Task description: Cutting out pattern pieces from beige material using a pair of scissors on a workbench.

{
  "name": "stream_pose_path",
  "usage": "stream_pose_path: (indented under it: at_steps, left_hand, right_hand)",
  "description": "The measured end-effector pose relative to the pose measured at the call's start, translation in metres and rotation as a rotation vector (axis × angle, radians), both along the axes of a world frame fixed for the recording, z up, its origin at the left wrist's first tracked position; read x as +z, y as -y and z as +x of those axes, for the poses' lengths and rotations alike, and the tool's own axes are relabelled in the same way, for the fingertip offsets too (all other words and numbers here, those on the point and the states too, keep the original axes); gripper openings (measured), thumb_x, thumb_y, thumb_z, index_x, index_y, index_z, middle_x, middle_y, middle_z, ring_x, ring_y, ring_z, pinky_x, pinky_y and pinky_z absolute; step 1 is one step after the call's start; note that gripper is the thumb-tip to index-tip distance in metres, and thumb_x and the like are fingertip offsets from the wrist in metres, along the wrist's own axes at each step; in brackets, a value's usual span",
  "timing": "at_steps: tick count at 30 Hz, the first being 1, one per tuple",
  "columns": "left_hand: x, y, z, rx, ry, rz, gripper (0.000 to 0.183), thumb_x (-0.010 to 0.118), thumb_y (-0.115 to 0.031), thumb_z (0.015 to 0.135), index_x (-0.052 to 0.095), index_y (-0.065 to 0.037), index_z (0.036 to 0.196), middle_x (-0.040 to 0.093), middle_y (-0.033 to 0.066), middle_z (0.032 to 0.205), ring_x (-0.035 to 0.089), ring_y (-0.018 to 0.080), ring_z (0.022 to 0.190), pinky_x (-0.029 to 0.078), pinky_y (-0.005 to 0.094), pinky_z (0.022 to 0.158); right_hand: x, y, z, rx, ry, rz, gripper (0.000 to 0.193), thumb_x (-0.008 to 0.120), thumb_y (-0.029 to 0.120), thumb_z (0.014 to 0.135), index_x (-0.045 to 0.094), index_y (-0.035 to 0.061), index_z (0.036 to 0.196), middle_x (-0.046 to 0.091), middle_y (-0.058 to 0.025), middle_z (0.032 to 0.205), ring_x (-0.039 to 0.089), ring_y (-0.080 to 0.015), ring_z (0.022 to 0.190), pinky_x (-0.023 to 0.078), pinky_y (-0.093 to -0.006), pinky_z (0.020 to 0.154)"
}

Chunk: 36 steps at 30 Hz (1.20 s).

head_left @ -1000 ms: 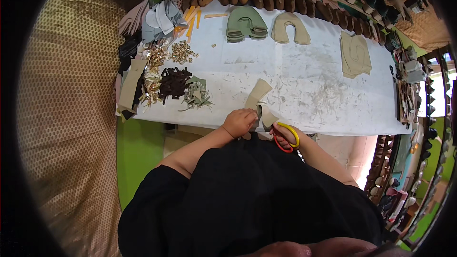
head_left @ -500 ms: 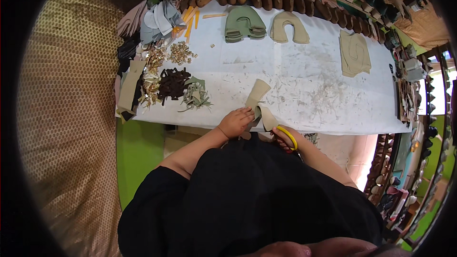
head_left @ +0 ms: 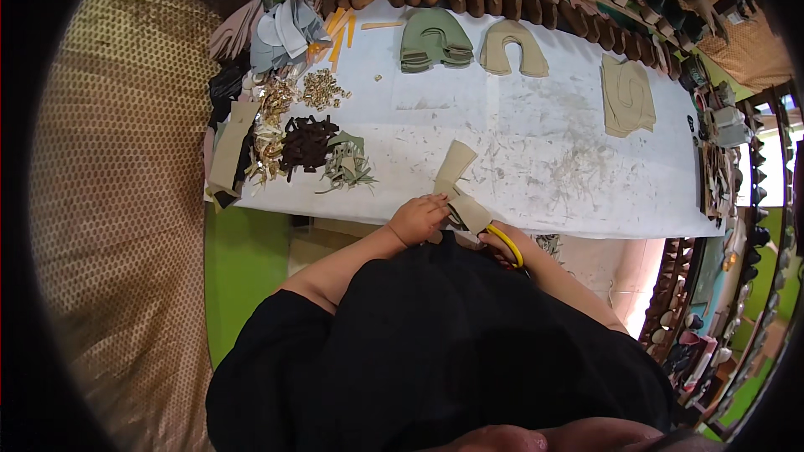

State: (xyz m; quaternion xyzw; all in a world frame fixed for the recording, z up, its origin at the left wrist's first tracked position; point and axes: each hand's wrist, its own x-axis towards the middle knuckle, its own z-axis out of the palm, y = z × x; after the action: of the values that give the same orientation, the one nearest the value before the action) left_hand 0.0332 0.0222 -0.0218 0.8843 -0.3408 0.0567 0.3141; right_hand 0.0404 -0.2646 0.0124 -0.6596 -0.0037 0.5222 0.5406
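At the table's near edge, my left hand (head_left: 421, 219) grips a beige, U-shaped piece of sheet material (head_left: 456, 162), its fingers pressed on the bend. One arm of the piece lies on the table, pointing away from me; the other (head_left: 472, 215) slants toward my right hand. A darker underside shows beside my left fingertips. Closed around scissors with yellow handles (head_left: 508, 246), my right hand (head_left: 496, 243) is close to the end of that nearer arm. The blades are hidden, so I cannot tell whether they touch the piece.
On the white-covered table (head_left: 536, 159) are stacks of green (head_left: 410, 46) and beige U-shaped pieces (head_left: 502, 32), plus beige sheets (head_left: 628, 99). Green scraps (head_left: 347, 166), dark strips (head_left: 308, 144) and gold bits (head_left: 322, 90) lie left. Shoe forms (head_left: 475, 0) line the back.
The piece's nearer arm has turned over flatter and shows more of its beige face. My right hand with the scissors has barely shifted, and the left still holds the bend.
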Motion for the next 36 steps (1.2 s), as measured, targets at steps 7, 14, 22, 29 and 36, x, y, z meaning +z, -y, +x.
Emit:
stream_pose_path:
  at_steps: [7, 14, 22, 29, 36]
  left_hand:
    - [0.018, 0.004, 0.001, 0.010, -0.021, 0.039, 0.048, 0.060, -0.003, 0.083, 0.063, -0.015, 0.129, 0.067, 0.0118, 0.123, 0.063, 0.0303, 0.114, 0.051, 0.0402, 0.097]
    - [0.012, 0.001, 0.001, -0.021, 0.003, 0.059, 0.048, 0.063, -0.005, 0.083, 0.063, -0.015, 0.130, 0.065, 0.0096, 0.128, 0.062, 0.0293, 0.118, 0.050, 0.0394, 0.100]
    - [0.006, 0.000, 0.002, 0.002, 0.026, 0.019, 0.042, 0.067, -0.009, 0.084, 0.064, -0.008, 0.125, 0.066, 0.0078, 0.126, 0.061, 0.0265, 0.121, 0.048, 0.0382, 0.103]
    - [0.004, -0.001, 0.002, 0.009, 0.005, -0.019, 0.036, 0.069, -0.014, 0.087, 0.066, -0.008, 0.123, 0.067, 0.0080, 0.126, 0.061, 0.0271, 0.121, 0.048, 0.0395, 0.102]
    - [0.005, -0.001, 0.001, 0.009, 0.013, -0.019, 0.033, 0.068, -0.016, 0.088, 0.067, -0.008, 0.121, 0.067, 0.0075, 0.124, 0.062, 0.0266, 0.119, 0.048, 0.0380, 0.101]
  right_hand:
    - [0.007, -0.006, 0.001, 0.186, 0.292, -0.195, 0.053, 0.054, 0.047, 0.097, 0.054, 0.0044, 0.128, 0.066, -0.0234, 0.107, 0.063, -0.0386, 0.104, 0.048, -0.0411, 0.088]
    - [-0.014, -0.001, -0.001, 0.256, 0.484, -0.157, 0.051, 0.047, 0.046, 0.101, 0.054, 0.0029, 0.127, 0.062, -0.0280, 0.118, 0.058, -0.0435, 0.115, 0.046, -0.0438, 0.097]
    - [-0.014, -0.003, -0.005, 0.217, 0.579, -0.131, 0.042, 0.047, 0.041, 0.103, 0.060, 0.0015, 0.111, 0.065, -0.0234, 0.104, 0.062, -0.0383, 0.103, 0.048, -0.0410, 0.091]
    - [-0.007, -0.007, -0.007, 0.152, 0.569, -0.164, 0.043, 0.047, 0.040, 0.103, 0.062, 0.0003, 0.104, 0.067, -0.0195, 0.092, 0.066, -0.0333, 0.092, 0.049, -0.0389, 0.085]
    - [0.017, -0.022, -0.009, 0.121, 0.509, -0.245, 0.046, 0.051, 0.044, 0.101, 0.061, -0.0011, 0.107, 0.067, -0.0231, 0.093, 0.066, -0.0379, 0.092, 0.050, -0.0408, 0.083]
